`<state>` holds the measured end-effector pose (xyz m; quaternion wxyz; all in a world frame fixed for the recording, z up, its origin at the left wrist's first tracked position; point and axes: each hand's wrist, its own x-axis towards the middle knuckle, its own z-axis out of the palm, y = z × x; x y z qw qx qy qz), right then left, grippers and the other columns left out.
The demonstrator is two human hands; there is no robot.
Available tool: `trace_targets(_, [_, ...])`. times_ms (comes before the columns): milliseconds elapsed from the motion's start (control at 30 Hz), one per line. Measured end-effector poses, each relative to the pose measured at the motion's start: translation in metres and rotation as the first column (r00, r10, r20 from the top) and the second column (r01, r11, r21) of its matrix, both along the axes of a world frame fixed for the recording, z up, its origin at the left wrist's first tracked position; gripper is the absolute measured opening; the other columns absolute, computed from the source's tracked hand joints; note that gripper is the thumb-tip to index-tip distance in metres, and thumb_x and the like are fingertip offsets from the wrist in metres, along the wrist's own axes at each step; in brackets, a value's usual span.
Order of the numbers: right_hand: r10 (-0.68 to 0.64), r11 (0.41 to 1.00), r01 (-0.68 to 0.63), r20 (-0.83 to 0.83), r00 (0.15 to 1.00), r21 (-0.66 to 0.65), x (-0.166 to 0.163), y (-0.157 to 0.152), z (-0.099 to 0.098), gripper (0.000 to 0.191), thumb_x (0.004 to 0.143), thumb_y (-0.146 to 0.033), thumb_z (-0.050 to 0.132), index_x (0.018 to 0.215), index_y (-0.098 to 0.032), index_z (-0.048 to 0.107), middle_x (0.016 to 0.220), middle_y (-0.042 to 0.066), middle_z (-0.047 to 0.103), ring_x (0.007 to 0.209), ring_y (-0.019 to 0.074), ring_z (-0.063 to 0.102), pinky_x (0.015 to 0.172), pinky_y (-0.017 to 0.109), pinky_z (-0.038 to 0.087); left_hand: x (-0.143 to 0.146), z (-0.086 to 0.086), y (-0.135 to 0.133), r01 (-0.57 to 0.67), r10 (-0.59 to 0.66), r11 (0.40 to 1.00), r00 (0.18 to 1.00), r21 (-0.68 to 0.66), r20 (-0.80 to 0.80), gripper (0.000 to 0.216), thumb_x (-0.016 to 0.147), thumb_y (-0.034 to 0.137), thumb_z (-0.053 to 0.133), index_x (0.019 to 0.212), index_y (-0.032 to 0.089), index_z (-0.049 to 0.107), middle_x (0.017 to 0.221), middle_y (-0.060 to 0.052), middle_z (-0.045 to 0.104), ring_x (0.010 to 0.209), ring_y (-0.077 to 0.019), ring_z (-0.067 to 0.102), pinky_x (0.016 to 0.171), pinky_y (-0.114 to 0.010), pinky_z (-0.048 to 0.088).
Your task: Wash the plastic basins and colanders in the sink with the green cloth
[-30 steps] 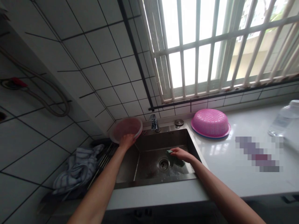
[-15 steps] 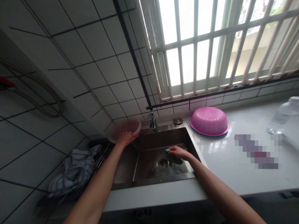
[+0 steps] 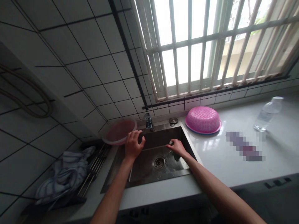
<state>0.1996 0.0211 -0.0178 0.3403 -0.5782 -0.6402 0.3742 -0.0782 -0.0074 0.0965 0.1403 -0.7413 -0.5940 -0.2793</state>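
- Writing: none readable; pixelated patch [image 3: 245,146] on the white counter [image 3: 233,161], plastic bottle [image 3: 266,114] label too small to read.
- Left hand [image 3: 133,144] above the sink's left part, fingers spread and curled, clamped on nothing; nearest thing is the red bowl [image 3: 119,131], just beside the fingertips, cannot tell if touching.
- Red bowl sits at the back left corner of the sink [image 3: 140,177], tilted, opening toward the camera, leaning near the tiled wall [image 3: 88,77].
- Right hand [image 3: 177,147] low in the basin, fingers pinched on a dark green cloth or sponge [image 3: 176,155] that hangs below the hand; its shape is blurred, so no long axis can be told.
- Drain [image 3: 159,162] sits between the two hands on the basin floor; faucet [image 3: 148,122] behind at the rim.
- Pink colander [image 3: 202,119] upside down on the counter, right of the sink, well apart from the right hand.
- Striped towel [image 3: 63,174] on a rack left of the sink.
- Open room: basin floor around the drain, counter front edge.
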Motion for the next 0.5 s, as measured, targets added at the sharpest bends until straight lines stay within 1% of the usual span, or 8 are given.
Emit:
trace_targets(67, [-0.038, 0.997, 0.027, 0.148, 0.988, 0.079, 0.006, 0.003, 0.012, 0.020, 0.087, -0.037, 0.080, 0.086, -0.020, 0.070, 0.090, 0.011, 0.072, 0.089, 0.0282, 0.066, 0.077, 0.033, 0.043, 0.011, -0.032, -0.012, 0.020, -0.015, 0.997, 0.998, -0.075, 0.058, 0.027, 0.099, 0.030, 0.055, 0.123, 0.024, 0.068, 0.127, -0.010, 0.068, 0.123, -0.0292, 0.058, 0.113, -0.040, 0.042])
trace_targets(133, [-0.059, 0.986, 0.012, 0.276, 0.959, 0.169, 0.017, 0.008, 0.031, 0.018, 0.090, -0.035, 0.078, 0.098, -0.021, 0.072, 0.105, 0.011, 0.073, 0.098, 0.0296, 0.067, 0.083, 0.034, 0.046, 0.013, -0.064, -0.017, 0.020, 0.000, 0.984, 0.993, -0.176, 0.114, 0.019, 0.096, 0.022, 0.055, 0.105, 0.024, 0.072, 0.117, -0.009, 0.070, 0.114, -0.0276, 0.062, 0.106, -0.038, 0.045])
trace_targets(167, [-0.073, 0.978, 0.003, 0.331, 0.941, 0.207, 0.024, 0.012, 0.042, 0.022, 0.089, -0.033, 0.079, 0.106, -0.021, 0.072, 0.111, 0.012, 0.073, 0.103, 0.0304, 0.067, 0.086, 0.035, 0.047, 0.012, -0.077, -0.018, 0.045, -0.012, 0.968, 0.991, -0.248, 0.134, 0.018, 0.095, 0.019, 0.055, 0.092, 0.024, 0.072, 0.108, -0.008, 0.071, 0.106, -0.0257, 0.064, 0.099, -0.036, 0.048])
trace_targets(200, [-0.082, 0.976, -0.008, 0.400, 0.913, 0.217, 0.033, 0.016, 0.054, 0.025, 0.090, -0.030, 0.077, 0.113, -0.020, 0.072, 0.115, 0.014, 0.073, 0.106, 0.0307, 0.068, 0.088, 0.035, 0.048, 0.010, -0.087, -0.017, 0.042, 0.004, 0.962, 0.986, -0.270, 0.166, 0.020, 0.094, 0.016, 0.054, 0.086, 0.024, 0.070, 0.103, -0.007, 0.071, 0.102, -0.0244, 0.065, 0.096, -0.035, 0.048])
trace_targets(233, [-0.107, 0.982, 0.015, 0.486, 0.867, 0.188, 0.042, 0.021, 0.065, 0.025, 0.092, -0.027, 0.075, 0.115, -0.019, 0.072, 0.116, 0.017, 0.073, 0.106, 0.0312, 0.070, 0.089, 0.036, 0.050, 0.007, -0.094, -0.016, 0.024, 0.025, 0.967, 0.982, -0.255, 0.188, 0.021, 0.095, 0.016, 0.053, 0.086, 0.025, 0.070, 0.101, -0.006, 0.071, 0.103, -0.0238, 0.065, 0.096, -0.035, 0.048])
trace_targets(300, [-0.140, 0.988, 0.065, 0.650, 0.747, 0.138, 0.061, 0.030, 0.083, 0.021, 0.097, -0.022, 0.065, 0.114, -0.013, 0.075, 0.116, 0.023, 0.073, 0.106, 0.0327, 0.073, 0.089, 0.037, 0.053, 0.004, -0.101, -0.013, 0.037, 0.017, 0.961, 0.981, -0.273, 0.194, 0.021, 0.094, 0.015, 0.053, 0.086, 0.025, 0.070, 0.098, -0.005, 0.070, 0.101, -0.0226, 0.064, 0.093, -0.034, 0.048])
trace_targets(367, [-0.163, 0.986, 0.135, 0.748, 0.643, 0.098, 0.078, 0.038, 0.092, 0.022, 0.098, -0.017, 0.061, 0.110, -0.008, 0.077, 0.111, 0.028, 0.074, 0.106, 0.0353, 0.075, 0.089, 0.040, 0.056, 0.003, -0.103, -0.011, 0.073, -0.006, 0.941, 0.980, -0.329, 0.200, 0.020, 0.092, 0.014, 0.055, 0.083, 0.024, 0.070, 0.096, -0.004, 0.070, 0.098, -0.0211, 0.065, 0.090, -0.032, 0.047])
trace_targets(500, [-0.171, 0.984, 0.132, 0.816, 0.552, 0.117, 0.097, 0.043, 0.085, 0.024, 0.094, -0.020, 0.067, 0.108, -0.004, 0.079, 0.101, 0.032, 0.075, 0.107, 0.0382, 0.076, 0.090, 0.043, 0.058, 0.003, -0.103, -0.008, 0.064, 0.030, 0.931, 0.968, -0.360, 0.249, 0.022, 0.091, 0.010, 0.055, 0.082, 0.022, 0.071, 0.094, -0.004, 0.070, 0.094, -0.0194, 0.065, 0.087, -0.031, 0.046])
